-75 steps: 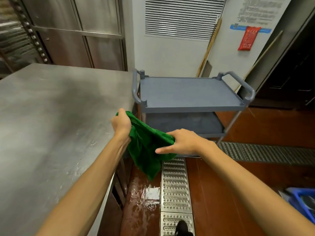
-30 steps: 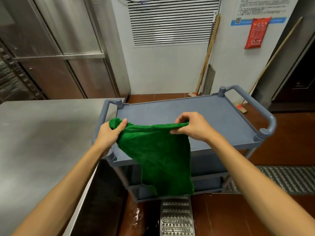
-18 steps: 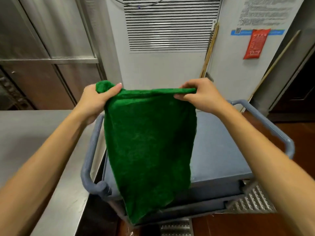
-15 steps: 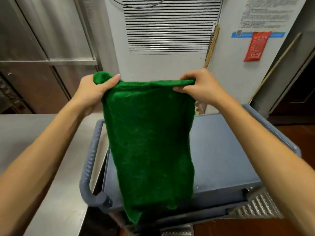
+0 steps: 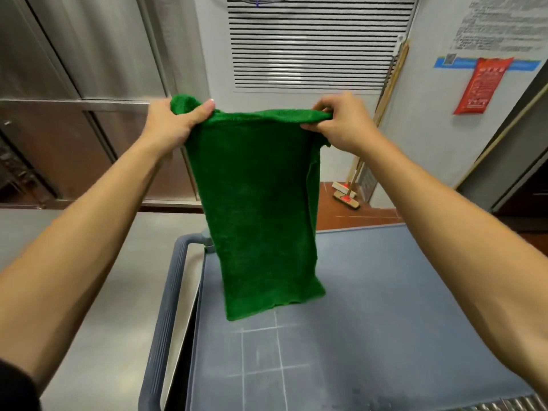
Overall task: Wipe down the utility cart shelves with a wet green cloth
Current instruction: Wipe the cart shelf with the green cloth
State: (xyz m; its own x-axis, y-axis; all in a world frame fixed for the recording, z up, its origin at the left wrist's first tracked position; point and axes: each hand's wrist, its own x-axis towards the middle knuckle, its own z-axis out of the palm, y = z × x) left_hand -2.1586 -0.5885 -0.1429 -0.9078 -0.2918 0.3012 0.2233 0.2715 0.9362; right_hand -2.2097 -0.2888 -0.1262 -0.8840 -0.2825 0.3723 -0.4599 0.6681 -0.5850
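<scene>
Carried forward, green cloth (image 5: pixel 261 203) now hangs over cart's top shelf (image 5: pixel 385 292), left hand (image 5: pixel 172 123) and right hand (image 5: pixel 344 123) grip clamped on its upper edge, lower shelves hidden.

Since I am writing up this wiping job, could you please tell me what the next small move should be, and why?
Probably lower both hands so the green cloth lies flat on the cart's top shelf. The left hand and right hand pinch its top corners; it hangs open over that shelf, its lower edge close to the surface.
</scene>
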